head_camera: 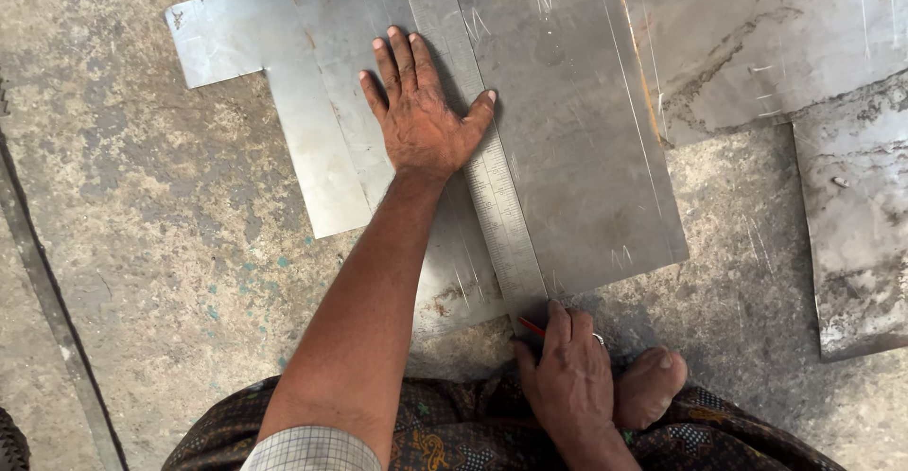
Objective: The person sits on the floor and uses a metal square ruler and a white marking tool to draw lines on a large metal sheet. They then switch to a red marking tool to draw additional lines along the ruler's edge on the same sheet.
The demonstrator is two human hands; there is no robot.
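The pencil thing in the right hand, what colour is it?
Red pencil, mostly hidden by the right hand; head view.

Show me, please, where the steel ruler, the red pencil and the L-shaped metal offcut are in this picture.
steel ruler (499,208), head view, on its graduated face just below the left hand's thumb.
red pencil (532,327), head view, on the red shaft showing beside the right hand's fingers.
L-shaped metal offcut (227,41), head view, on its wide upper arm.

The left arm has a checked sleeve (310,449). The right hand (567,376) wears a ring (598,339). A dark patterned cloth (454,433) covers the legs, and the foot (648,386) is bare.
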